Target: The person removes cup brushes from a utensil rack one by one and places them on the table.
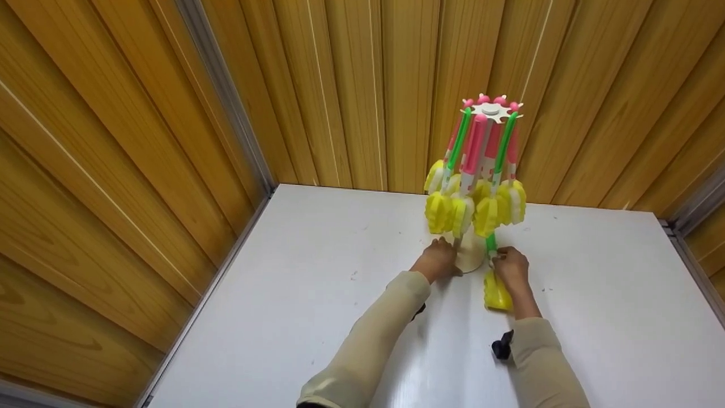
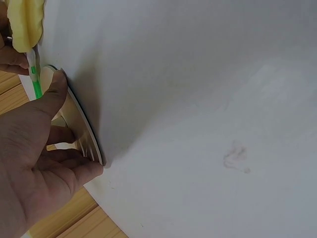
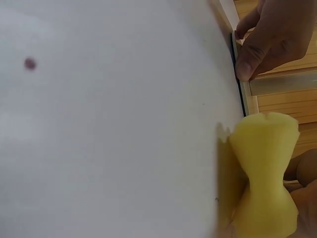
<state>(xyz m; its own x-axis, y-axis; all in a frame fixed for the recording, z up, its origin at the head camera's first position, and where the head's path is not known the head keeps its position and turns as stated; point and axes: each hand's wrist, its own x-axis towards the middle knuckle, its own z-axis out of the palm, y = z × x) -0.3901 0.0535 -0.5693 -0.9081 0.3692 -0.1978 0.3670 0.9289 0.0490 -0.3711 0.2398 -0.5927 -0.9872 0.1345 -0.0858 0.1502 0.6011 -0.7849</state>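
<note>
A white display stand point(image 1: 491, 111) rises from a round, pale base point(image 1: 471, 262) on the table. Around its notched top hang several sponge brushes point(image 1: 473, 150) with pink or green handles and yellow-and-white heads. My left hand point(image 1: 437, 259) grips the base's rim, thumb on its upper face; the left wrist view shows the fingers curled at the edge of the base point(image 2: 82, 121). To the right of the base, my right hand point(image 1: 512, 269) pinches another sponge brush point(image 1: 496, 293) by its green-and-white handle, its yellow head toward me. That yellow, waisted head point(image 3: 266, 166) hides part of the right hand in the right wrist view.
The white table point(image 1: 294, 272) reaches back to a wood-panelled wall point(image 1: 351, 96). Another panelled wall point(image 1: 102, 147) runs along the left side, with a metal post point(image 1: 226, 90) in the corner. Small dark marks dot the tabletop.
</note>
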